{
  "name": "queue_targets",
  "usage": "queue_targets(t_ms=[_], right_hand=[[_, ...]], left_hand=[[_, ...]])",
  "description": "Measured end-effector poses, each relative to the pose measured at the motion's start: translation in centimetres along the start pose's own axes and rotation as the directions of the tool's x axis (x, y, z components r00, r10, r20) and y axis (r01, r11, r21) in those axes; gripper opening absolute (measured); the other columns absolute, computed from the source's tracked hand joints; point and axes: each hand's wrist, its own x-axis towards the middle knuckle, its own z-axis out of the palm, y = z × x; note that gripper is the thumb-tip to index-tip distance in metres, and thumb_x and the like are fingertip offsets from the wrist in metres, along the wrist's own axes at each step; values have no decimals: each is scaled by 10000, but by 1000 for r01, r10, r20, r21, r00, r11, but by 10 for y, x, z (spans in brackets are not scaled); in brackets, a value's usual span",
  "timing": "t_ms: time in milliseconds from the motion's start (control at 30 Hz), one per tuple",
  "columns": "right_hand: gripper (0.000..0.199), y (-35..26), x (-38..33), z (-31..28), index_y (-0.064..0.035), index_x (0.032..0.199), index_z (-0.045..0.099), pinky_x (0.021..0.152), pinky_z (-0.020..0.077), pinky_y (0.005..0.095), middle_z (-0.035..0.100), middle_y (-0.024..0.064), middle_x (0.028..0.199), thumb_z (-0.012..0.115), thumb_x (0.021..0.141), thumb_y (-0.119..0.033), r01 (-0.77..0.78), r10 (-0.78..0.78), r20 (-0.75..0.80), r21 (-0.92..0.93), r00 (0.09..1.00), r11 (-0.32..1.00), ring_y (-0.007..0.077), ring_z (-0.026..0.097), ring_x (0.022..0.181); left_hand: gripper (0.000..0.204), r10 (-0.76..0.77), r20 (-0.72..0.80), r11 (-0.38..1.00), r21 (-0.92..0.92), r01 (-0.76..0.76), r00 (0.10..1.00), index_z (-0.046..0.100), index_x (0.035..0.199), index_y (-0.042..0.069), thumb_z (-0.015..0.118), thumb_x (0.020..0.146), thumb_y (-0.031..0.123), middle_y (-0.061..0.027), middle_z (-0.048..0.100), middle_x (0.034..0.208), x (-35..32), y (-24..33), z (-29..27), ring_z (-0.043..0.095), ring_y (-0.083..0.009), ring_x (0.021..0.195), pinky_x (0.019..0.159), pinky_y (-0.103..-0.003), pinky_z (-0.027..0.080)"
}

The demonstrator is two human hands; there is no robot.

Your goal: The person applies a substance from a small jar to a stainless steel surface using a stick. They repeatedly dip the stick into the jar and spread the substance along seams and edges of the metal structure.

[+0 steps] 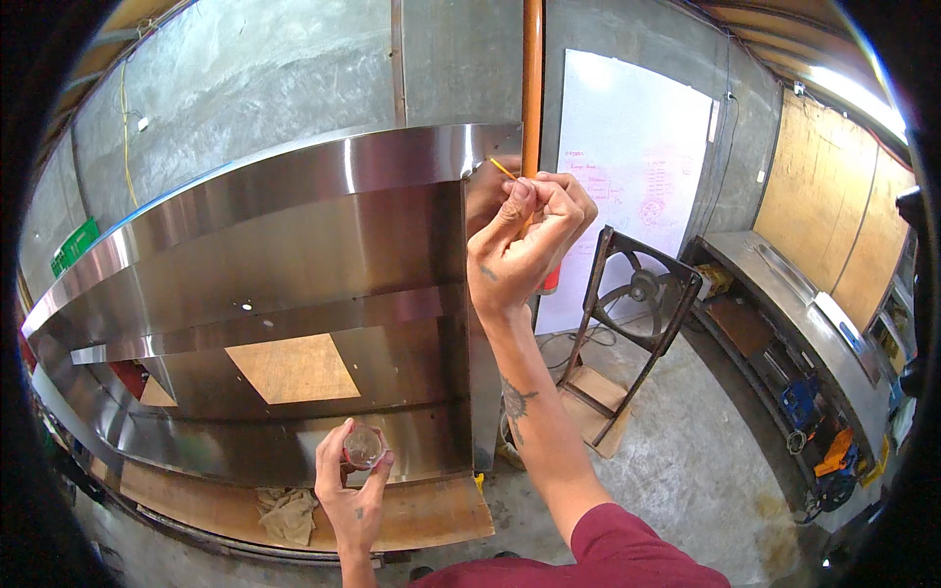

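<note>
My right hand (529, 230) is raised, its fingers pinched round a thin yellow-orange stick (505, 170). The stick's tip points up and left, close to the upper right corner of a large stainless steel hood-like body (265, 220); I cannot tell whether it touches the metal. Lower down, my left hand (355, 490) grips a small round clear jar (364, 446) between thumb and fingers, in front of the body's lower edge. What the jar contains is not clear.
The steel body stands on a wooden board (421, 514) with a crumpled cloth (287, 516). Right of me are a dark metal frame with a fan-like wheel (642, 286) and a long bench (774, 274) with tools beneath. An orange pipe (532, 88) and a whiteboard (627, 127) stand behind.
</note>
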Motion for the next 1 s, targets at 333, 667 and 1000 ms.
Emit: queue_targets(t_ms=[333, 667, 1000], right_hand=[[135, -1, 3, -1, 39, 1151, 552, 812, 519, 347, 576, 181, 1174, 669, 1124, -21, 52, -51, 26, -43, 998, 998, 270, 543, 1095], [180, -3, 2, -3, -4, 1173, 554, 922, 471, 464, 590, 190, 1152, 712, 1086, -4, 13, -11, 44, -35, 999, 999, 337, 557, 1114], [118, -51, -38, -56, -2, 1197, 545, 918, 517, 390, 562, 167, 1188, 620, 1107, 11, -197, 154, 205, 215, 967, 956, 273, 590, 1043]], left_hand=[[684, 47, -10, 999, 28, -47, 999, 702, 1497, 84, 940, 859, 13, -86, 694, 1397, 6, -2, 6, 680, -191, 1128, 867, -322, 587], [643, 71, 23, 995, 70, -73, 997, 658, 1514, 65, 909, 923, 37, -42, 670, 1381, 6, -4, 4, 672, -154, 1114, 931, -314, 600], [668, 33, 26, 999, 29, -34, 999, 646, 1526, 69, 893, 912, -20, -46, 650, 1432, 9, -1, 1, 678, -165, 1178, 976, -321, 596]])
